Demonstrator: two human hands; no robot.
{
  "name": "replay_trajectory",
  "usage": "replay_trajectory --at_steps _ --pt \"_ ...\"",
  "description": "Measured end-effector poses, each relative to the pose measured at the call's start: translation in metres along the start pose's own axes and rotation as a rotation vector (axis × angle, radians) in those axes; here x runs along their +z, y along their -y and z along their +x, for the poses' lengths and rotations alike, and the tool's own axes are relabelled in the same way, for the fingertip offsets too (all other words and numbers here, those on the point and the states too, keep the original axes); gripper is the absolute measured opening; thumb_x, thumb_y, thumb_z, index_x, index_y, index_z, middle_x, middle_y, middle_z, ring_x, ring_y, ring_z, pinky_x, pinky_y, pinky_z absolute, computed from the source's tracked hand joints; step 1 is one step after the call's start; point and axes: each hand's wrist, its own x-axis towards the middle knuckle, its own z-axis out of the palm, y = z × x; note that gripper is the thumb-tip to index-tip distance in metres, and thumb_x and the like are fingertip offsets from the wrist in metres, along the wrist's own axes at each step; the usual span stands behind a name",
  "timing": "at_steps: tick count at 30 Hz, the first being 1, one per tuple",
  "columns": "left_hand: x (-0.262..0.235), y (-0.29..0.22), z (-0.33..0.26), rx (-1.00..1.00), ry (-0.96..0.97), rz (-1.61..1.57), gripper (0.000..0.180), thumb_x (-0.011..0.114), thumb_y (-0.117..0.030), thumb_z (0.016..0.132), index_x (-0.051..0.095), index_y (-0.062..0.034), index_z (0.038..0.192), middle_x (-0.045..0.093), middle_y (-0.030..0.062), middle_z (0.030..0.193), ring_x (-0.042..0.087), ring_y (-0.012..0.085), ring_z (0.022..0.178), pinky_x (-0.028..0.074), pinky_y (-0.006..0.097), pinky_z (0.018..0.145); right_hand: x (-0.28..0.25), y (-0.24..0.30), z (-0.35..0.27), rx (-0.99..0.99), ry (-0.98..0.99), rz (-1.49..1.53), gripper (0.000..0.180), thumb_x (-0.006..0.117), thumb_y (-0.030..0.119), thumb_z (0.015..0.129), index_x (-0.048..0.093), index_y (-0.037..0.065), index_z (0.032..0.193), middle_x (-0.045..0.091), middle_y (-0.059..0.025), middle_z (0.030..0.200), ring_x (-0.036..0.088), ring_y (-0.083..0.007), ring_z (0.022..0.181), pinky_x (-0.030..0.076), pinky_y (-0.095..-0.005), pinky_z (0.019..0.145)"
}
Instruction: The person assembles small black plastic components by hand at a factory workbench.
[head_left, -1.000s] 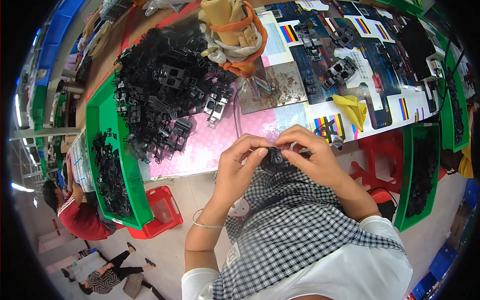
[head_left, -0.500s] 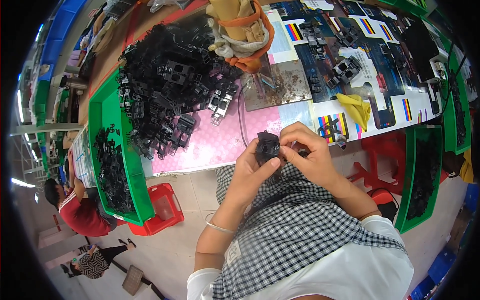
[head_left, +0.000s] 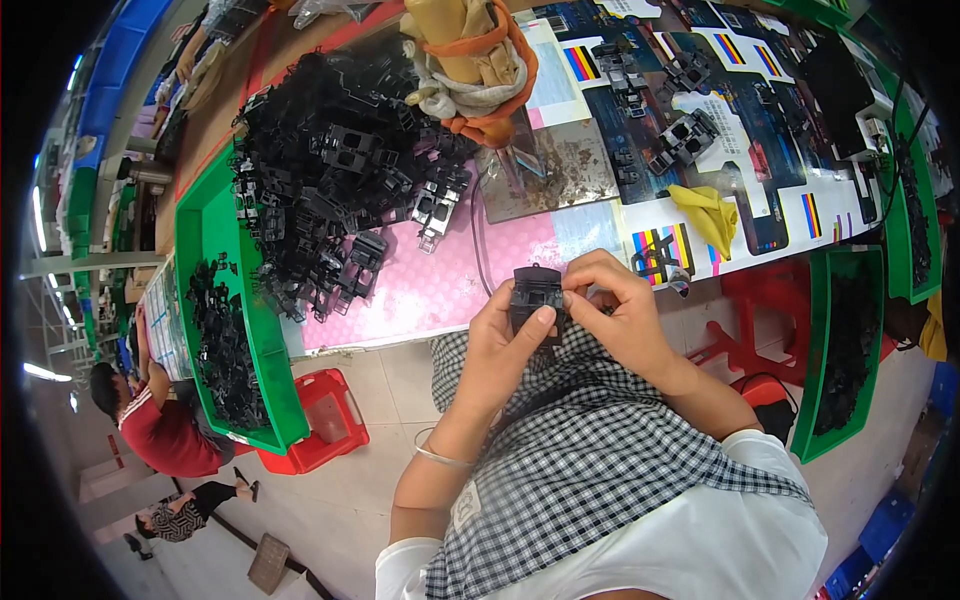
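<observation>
Black plastic part (head_left: 537,287) was up between your hands, above your checked apron (head_left: 610,440) by the bench (head_left: 405,305). Your left hand (head_left: 495,347) gripped it, thumb across its lower face; your right hand (head_left: 622,312) pinched its right edge. It appeared light and stiff, the small top tab probably fragile; the broader sides seemed the safest hold.

Head-worn fisheye — facing down, close above left hand (head_left: 495,350) and right hand (head_left: 627,318)

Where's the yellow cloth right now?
In the head view, the yellow cloth lies right of centre on the printed sheets, above and right of the right hand.
</observation>
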Motion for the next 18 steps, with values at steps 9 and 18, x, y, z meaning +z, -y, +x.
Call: replay_trajectory --at_steps 9,18 --pt "-0.005 0.004 0.005 -0.004 -0.05 0.101 0.028 0.059 -0.012 0.088 0.052 -0.0001 0.112 0.057 0.0009 0.095 0.051 0.0066 0.079 0.045 0.021 0.072 -0.079 0.031 0.019 -0.385 -0.43 -1.259 0.019 0.059 -0.001 0.076 0.06 0.003 0.095 0.057 -0.01 0.097 0.055 -0.0268 0.088 0.046 -0.0346 0.073" --pt "0.001 0.003 0.01 0.032 -0.034 0.167 0.028 0.059 -0.013 0.089 0.051 0.0006 0.112 0.057 0.0007 0.092 0.051 0.0063 0.079 0.044 0.02 0.071 -0.054 0.024 0.006 -0.256 -0.225 -0.497 0.017 0.057 -0.005 0.079 0.061 -0.001 0.095 0.059 -0.0136 0.09 0.059 -0.0268 0.08 0.049 -0.0331 0.068"
